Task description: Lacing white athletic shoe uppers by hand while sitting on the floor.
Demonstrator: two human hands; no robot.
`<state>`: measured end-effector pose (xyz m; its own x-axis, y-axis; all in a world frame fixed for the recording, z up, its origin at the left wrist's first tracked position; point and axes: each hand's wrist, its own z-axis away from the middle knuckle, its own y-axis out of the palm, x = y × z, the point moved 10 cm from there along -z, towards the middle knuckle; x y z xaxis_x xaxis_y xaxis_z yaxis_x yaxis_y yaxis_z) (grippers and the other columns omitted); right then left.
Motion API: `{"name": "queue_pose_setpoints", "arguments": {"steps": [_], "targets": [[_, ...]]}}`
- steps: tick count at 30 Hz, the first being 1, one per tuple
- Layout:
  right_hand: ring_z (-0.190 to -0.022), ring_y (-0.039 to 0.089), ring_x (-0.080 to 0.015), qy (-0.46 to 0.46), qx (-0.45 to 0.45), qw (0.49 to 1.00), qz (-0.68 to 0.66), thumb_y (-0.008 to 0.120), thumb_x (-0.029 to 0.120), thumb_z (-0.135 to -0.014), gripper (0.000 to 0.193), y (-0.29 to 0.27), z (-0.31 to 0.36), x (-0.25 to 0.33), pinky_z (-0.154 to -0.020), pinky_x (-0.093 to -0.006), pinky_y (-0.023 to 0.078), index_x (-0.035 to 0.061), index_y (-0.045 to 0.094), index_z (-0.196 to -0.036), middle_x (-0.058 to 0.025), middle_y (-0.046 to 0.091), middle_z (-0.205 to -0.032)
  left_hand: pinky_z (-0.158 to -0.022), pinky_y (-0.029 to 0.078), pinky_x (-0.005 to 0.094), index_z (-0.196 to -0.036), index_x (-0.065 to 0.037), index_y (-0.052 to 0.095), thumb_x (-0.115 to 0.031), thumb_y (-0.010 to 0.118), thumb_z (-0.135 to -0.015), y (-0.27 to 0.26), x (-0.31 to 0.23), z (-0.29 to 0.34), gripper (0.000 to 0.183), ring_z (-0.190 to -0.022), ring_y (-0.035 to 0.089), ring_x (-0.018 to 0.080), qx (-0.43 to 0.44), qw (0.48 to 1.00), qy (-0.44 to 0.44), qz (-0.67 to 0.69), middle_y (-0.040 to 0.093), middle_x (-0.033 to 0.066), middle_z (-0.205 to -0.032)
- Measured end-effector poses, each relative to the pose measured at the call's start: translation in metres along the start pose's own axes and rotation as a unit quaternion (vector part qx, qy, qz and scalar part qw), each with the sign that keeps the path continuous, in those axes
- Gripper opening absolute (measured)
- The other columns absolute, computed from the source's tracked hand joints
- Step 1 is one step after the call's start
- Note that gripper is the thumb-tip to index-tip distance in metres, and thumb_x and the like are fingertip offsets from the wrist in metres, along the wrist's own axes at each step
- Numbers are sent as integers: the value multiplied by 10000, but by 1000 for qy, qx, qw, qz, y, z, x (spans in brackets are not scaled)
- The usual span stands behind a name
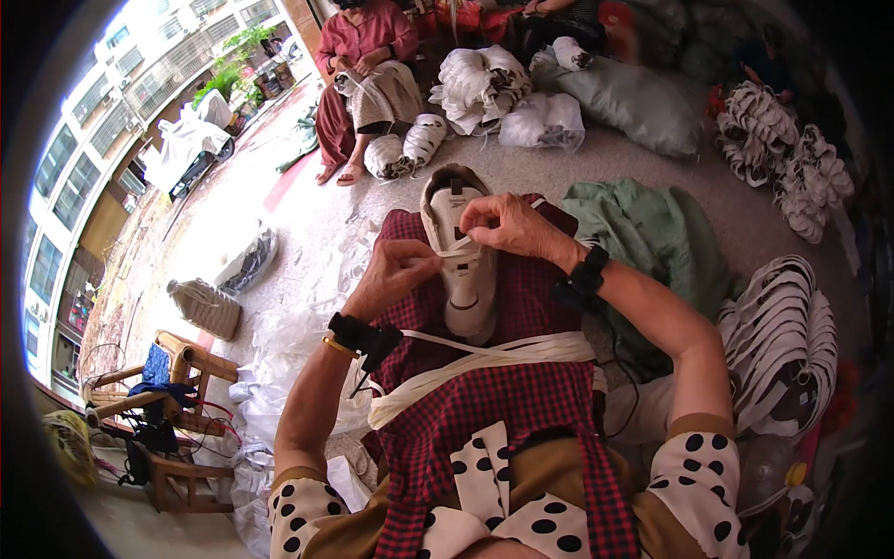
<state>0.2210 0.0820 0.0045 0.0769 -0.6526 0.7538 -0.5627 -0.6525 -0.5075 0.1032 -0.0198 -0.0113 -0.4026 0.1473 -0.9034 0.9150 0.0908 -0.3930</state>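
Note:
A cream sneaker [468, 300] rests on my lap, its toe toward me and its opening away. A pale shoelace [458, 250] crosses the front of its tongue. My left hand [389, 276] is beside the shoe's left edge, with thumb and forefinger pinched at the lace's end. Over the right side of the eyelets, my right hand [518, 226] has its fingers curled and pinched on the lace. A bundle of loose cream laces [484, 363] lies across the red-and-black checked apron [466, 410] on my lap.
White plastic sheeting [298, 373] covers the floor at my left, near a bamboo chair [172, 382]. Green cloth [643, 252] lies at my right, beside laced shoes [782, 345]. Ahead, a seated person [368, 65] works near bundled shoes [480, 84] and a grey sack [624, 102].

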Motion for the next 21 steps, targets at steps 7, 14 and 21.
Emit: {"name": "queue_pose_setpoints", "arguments": {"steps": [7,14,21], "targets": [[-750,582,-73,28,-9,995,-99,583,99,-820,156,-15,18,-21,-722,-254,481,20,675,-918,24,652,-810,-652,469,287,-828,2,712,-218,740,-833,-17,-4,2,222,-731,592,119,-81,980,25,-180,656,48,-781],[-715,511,-36,158,-177,946,-222,576,92,-855,171,-132,90,-64,-671,-221,441,29,638,-1001,70,530,-758,-770,419,413,-771,-46,652,-225,723,-821,-3,7,-8,199,-764,585,199,-79,966,45,-241,571,62,-896],[-793,590,-152,105,-139,982,81,715,164,-838,382,-99,80,-49,-724,-306,491,40,585,-1175,-40,663,-973,-787,433,380,-860,-54,628,-201,698,-855,-19,2,-1,163,-887,576,226,-156,949,109,-251,577,69,-918]]}}
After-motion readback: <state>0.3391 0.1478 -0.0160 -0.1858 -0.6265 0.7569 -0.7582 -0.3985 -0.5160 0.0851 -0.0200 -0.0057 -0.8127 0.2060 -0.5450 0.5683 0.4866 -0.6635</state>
